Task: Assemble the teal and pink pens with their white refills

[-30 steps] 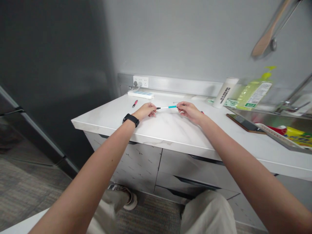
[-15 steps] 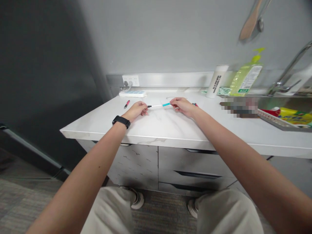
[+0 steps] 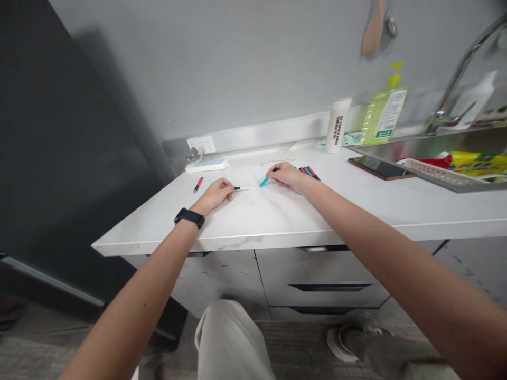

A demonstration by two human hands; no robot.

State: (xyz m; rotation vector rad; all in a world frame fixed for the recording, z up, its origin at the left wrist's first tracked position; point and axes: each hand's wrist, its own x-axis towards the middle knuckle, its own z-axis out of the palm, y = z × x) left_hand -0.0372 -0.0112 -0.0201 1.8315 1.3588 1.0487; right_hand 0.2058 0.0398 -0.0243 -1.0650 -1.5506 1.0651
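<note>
My left hand (image 3: 217, 196) is closed on the black end of a pen refill (image 3: 245, 188), whose thin white tube points right. My right hand (image 3: 285, 175) pinches a teal pen barrel (image 3: 263, 182), tilted down toward the left. A small gap separates barrel and refill, both over the white countertop (image 3: 245, 219). Just past my right hand lie several pens (image 3: 310, 172) side by side, red and teal with dark ends, partly hidden by the hand. A single red and black pen (image 3: 198, 184) lies left of my left hand.
At the back stand a power strip (image 3: 207, 165), a white tube (image 3: 338, 125) and a yellow-green pump bottle (image 3: 385, 113). A phone (image 3: 381, 167) lies near the sink's tap (image 3: 438, 120) and a white basket (image 3: 430, 172). A thin wire (image 3: 277, 161) rests behind my right hand.
The refill and the teal barrel were in line, almost end to end; now the barrel tilts and they sit at an angle. The head view has shifted, and more pens show beside my right hand.
</note>
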